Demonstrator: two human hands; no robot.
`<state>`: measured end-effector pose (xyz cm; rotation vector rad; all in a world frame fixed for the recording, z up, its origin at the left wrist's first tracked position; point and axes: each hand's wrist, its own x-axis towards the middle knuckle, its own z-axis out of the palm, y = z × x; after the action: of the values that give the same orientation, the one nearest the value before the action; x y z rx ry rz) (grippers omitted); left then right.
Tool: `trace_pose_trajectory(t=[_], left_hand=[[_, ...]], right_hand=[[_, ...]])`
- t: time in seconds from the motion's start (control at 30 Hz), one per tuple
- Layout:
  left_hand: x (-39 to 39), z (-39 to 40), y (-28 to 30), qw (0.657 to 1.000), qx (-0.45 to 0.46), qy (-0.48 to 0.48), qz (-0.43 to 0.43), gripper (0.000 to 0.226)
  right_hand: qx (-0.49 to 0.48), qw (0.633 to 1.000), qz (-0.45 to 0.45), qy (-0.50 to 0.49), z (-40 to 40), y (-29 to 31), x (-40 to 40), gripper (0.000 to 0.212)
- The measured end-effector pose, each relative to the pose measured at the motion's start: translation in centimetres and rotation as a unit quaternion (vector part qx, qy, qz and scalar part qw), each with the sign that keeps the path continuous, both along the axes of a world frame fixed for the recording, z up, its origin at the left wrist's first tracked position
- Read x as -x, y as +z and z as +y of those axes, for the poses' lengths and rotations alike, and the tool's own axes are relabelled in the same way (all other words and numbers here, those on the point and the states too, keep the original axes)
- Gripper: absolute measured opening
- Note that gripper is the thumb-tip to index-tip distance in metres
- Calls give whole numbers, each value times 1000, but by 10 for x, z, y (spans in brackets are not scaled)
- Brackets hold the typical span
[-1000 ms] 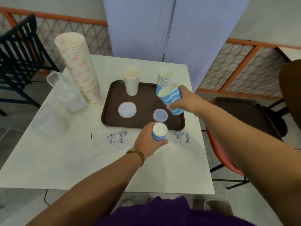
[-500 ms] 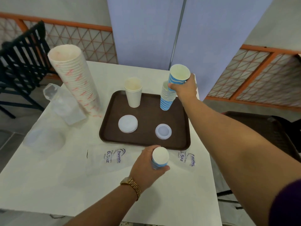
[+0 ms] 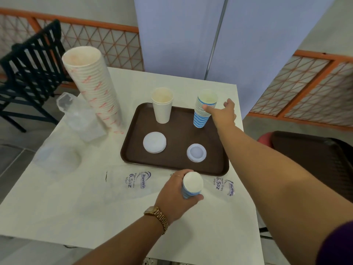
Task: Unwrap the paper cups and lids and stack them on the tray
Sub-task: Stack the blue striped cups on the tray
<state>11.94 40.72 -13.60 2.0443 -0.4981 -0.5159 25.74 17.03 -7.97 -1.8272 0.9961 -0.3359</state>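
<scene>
A brown tray (image 3: 177, 165) lies in the middle of the white table. On it stand a stack of blue-striped cups (image 3: 203, 113) at the back right and plain white cups (image 3: 162, 106) at the back left. Two piles of white lids, a wider pile (image 3: 154, 142) and a smaller pile (image 3: 196, 152), lie nearer me. My right hand (image 3: 222, 113) is beside the striped stack with fingers spread, its thumb touching the stack's side. My left hand (image 3: 177, 196) grips a short stack of blue-striped cups (image 3: 192, 185) just in front of the tray.
A tall leaning stack of pink-patterned cups (image 3: 95, 92) stands left of the tray. Clear plastic wrappers (image 3: 80, 115) lie at the left and a printed wrapper (image 3: 137, 180) lies flat in front. A black chair (image 3: 32, 60) is at far left, another dark tray (image 3: 315, 155) on the right.
My right hand set its striped cups down onto the stack on the tray and let go, fingers now spread. My left hand kept hold of its cups in place.
</scene>
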Motion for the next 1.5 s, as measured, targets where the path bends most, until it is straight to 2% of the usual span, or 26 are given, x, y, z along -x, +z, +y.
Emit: trace_pose_trajectory(t=[0.07, 0.1, 0.17, 0.23, 0.3, 0.37, 0.47, 0.53, 0.67, 0.83, 0.87, 0.9, 1.07, 1.17, 1.2, 1.27, 1.3, 1.33, 1.43, 1.5], left_hand=[[0, 1, 4, 1000, 5, 3, 14, 67], [1, 1, 7, 1000, 8, 3, 20, 67], [2, 3, 11, 1000, 7, -5, 27, 70], [3, 7, 14, 999, 4, -14, 32, 77], [3, 12, 16, 999, -8, -20, 31, 82], [3, 20, 17, 999, -22, -19, 27, 86], [3, 30, 16, 999, -39, -18, 26, 88], [3, 35, 18, 998, -51, -25, 20, 86], [3, 41, 14, 998, -63, -17, 9, 85], [3, 50, 5, 998, -57, 0, -7, 89], [3, 51, 4, 998, -58, 1, -5, 90], [4, 52, 3, 998, -63, 2, -6, 91], [6, 51, 2, 998, -65, 0, 4, 93], [6, 47, 3, 998, -63, -2, 11, 93], [6, 45, 4, 998, -60, -3, 11, 93], [5, 41, 5, 999, -50, -6, 12, 94], [5, 39, 5, 999, -46, -8, 14, 95], [5, 37, 6, 999, -42, -8, 13, 95], [5, 29, 9, 1000, -22, -6, 20, 95], [5, 23, 10, 1000, -7, -3, 26, 94]], right_hand=[[0, 1000, 18, -9, 12, -7, 21, 90], [15, 999, 34, 18, 19, -7, 32, 82], [40, 988, 57, 137, 34, 0, 55, 64], [55, 949, 111, 291, 53, 23, 80, 61], [135, 874, 196, 423, 74, 50, 103, 68], [247, 778, 262, 514, 100, 75, 124, 75], [432, 605, 339, 576, 136, 94, 148, 75], [514, 514, 355, 588, 154, 91, 155, 66], [604, 434, 391, 542, 175, 57, 152, 48], [658, 304, 460, 513, 188, 23, 150, 50], [657, 299, 464, 514, 188, 21, 148, 48], [647, 309, 468, 516, 188, 20, 144, 47], [585, 417, 460, 522, 183, 48, 134, 40], [617, 476, 376, 502, 175, 67, 141, 26], [626, 481, 359, 498, 172, 76, 144, 23], [648, 446, 350, 508, 162, 94, 143, 23], [655, 440, 345, 508, 155, 103, 142, 24], [654, 454, 342, 500, 148, 114, 141, 24], [594, 533, 376, 471, 118, 136, 134, 40], [505, 619, 394, 455, 98, 141, 130, 60]])
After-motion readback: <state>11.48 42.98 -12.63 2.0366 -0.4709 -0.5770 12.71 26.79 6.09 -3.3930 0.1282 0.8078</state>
